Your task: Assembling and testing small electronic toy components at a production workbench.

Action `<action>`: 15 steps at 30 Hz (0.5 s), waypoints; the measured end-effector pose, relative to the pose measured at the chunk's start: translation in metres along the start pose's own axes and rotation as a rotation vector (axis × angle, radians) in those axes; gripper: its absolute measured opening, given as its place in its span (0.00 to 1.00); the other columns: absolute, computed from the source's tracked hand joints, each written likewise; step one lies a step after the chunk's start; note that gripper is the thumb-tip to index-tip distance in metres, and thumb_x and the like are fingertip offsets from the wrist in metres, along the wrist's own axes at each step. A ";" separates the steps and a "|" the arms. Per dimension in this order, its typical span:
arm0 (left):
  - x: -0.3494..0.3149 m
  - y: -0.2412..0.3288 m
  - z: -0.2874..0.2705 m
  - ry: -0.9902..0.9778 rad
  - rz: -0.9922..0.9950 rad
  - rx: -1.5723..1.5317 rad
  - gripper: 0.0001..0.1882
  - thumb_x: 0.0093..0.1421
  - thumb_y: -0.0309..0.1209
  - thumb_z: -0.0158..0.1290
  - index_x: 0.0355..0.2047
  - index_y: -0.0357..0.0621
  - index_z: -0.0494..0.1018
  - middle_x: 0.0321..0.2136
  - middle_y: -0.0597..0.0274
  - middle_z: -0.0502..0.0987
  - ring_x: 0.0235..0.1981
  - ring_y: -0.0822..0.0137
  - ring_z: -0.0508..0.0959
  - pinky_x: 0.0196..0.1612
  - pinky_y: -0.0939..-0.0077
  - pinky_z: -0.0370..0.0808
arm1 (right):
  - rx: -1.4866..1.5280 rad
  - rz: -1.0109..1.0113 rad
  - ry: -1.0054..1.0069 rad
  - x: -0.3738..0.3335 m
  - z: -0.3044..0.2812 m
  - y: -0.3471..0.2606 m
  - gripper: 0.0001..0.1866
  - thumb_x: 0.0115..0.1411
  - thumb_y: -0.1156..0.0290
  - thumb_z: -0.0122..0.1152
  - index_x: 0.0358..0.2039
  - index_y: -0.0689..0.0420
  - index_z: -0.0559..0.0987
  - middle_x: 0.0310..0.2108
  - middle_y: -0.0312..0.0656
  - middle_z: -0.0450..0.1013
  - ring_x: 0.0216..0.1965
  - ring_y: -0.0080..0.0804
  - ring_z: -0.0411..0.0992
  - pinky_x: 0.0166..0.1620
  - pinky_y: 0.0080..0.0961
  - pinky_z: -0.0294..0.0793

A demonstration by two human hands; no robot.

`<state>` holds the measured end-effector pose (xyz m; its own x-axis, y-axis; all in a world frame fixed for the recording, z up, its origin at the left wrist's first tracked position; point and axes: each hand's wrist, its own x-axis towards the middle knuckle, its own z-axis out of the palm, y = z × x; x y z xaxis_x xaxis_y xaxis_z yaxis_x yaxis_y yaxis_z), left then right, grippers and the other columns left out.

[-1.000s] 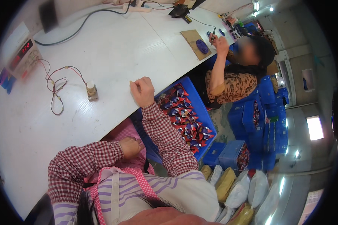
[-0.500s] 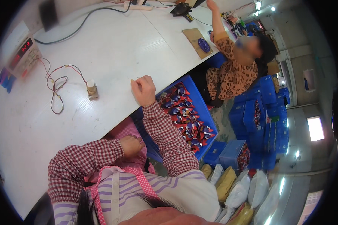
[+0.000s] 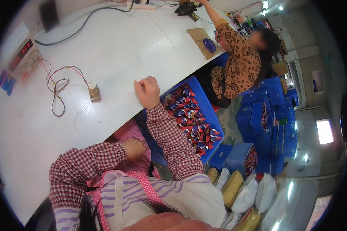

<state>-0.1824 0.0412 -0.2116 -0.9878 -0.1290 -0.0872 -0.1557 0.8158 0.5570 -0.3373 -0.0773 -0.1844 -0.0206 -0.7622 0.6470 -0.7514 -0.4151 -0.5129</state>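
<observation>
My right hand [image 3: 147, 91] rests on the near edge of the white table, its fingers curled into a loose fist with nothing seen in them. Below the table edge, my left hand [image 3: 135, 149] lies on my pink apron [image 3: 124, 135], fingers bent in and nothing visible in them. Both forearms wear red-checked sleeves. On the table left of my right hand stands a small motor-like part [image 3: 94, 93], pale on top. Thin red and black wires [image 3: 58, 86] run from it to a power supply [image 3: 23, 57] with a lit red display.
A blue crate [image 3: 208, 115] of red, white and purple parts stands right of my right arm. Beyond it a co-worker [image 3: 241, 65] sits by a brown board [image 3: 200, 36] with a purple ring-shaped part [image 3: 209, 45]. Blue crates [image 3: 254, 115] and sacks [image 3: 245, 196] fill the right.
The co-worker has leaned back to the right, and their raised arm has shifted left and up. My hands and the things on the table stay where they were.
</observation>
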 end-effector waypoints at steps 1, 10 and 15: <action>0.000 0.000 0.000 0.001 0.001 0.001 0.15 0.55 0.38 0.52 0.38 0.41 0.72 0.36 0.49 0.75 0.35 0.51 0.80 0.38 0.59 0.77 | -0.002 -0.001 0.000 0.000 0.000 0.000 0.09 0.51 0.77 0.65 0.21 0.62 0.72 0.22 0.45 0.68 0.27 0.43 0.67 0.29 0.34 0.67; 0.000 0.000 -0.001 0.005 -0.001 0.006 0.14 0.55 0.37 0.52 0.38 0.41 0.72 0.36 0.50 0.75 0.35 0.52 0.80 0.39 0.59 0.77 | -0.001 0.000 0.011 0.001 0.000 0.000 0.10 0.51 0.77 0.65 0.20 0.62 0.72 0.21 0.45 0.67 0.26 0.42 0.67 0.28 0.34 0.66; 0.001 0.000 -0.001 -0.018 -0.020 0.016 0.15 0.56 0.38 0.52 0.39 0.42 0.72 0.36 0.51 0.75 0.35 0.52 0.80 0.39 0.60 0.77 | 0.001 0.002 0.010 0.001 0.000 0.000 0.10 0.51 0.76 0.65 0.21 0.62 0.72 0.21 0.45 0.67 0.26 0.42 0.67 0.28 0.34 0.66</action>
<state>-0.1830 0.0410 -0.2111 -0.9842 -0.1355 -0.1138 -0.1757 0.8222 0.5414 -0.3372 -0.0776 -0.1839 -0.0287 -0.7577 0.6520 -0.7509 -0.4142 -0.5144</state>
